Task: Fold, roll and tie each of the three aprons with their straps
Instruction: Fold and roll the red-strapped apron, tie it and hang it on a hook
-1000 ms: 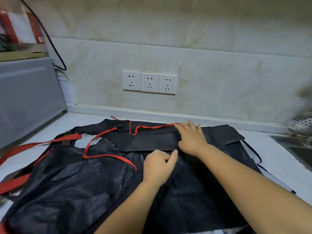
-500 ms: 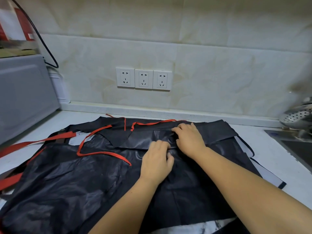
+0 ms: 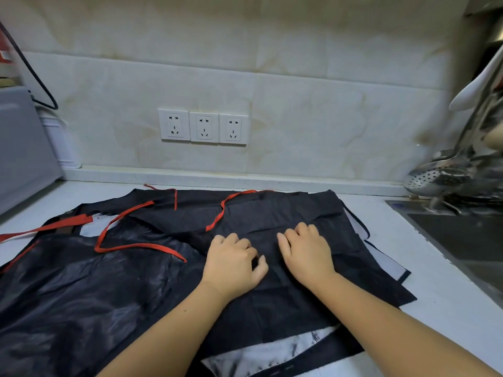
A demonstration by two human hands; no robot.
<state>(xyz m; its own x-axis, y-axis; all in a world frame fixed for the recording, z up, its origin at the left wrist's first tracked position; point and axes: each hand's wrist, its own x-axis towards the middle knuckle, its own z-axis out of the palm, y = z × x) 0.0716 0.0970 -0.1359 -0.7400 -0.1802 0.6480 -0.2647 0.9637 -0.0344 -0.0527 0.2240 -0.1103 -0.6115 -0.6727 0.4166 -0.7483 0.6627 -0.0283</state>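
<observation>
Two hands, my left hand (image 3: 234, 263) and right hand (image 3: 306, 254), pinch the black apron (image 3: 285, 303) in curled fingers, mid-fold. Next I'd flatten the fold, then roll.

Aprons (image 3: 81, 295) on counter (image 3: 435, 308), sockets (image 3: 203, 127) behind; appliance (image 3: 21, 148) left, sink (image 3: 462, 235) right; left hand (image 3: 231, 263), right hand (image 3: 306, 254) atop aprons

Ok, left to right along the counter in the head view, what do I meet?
Grey appliance → left hand → right hand, both on the black apron → sink.
</observation>
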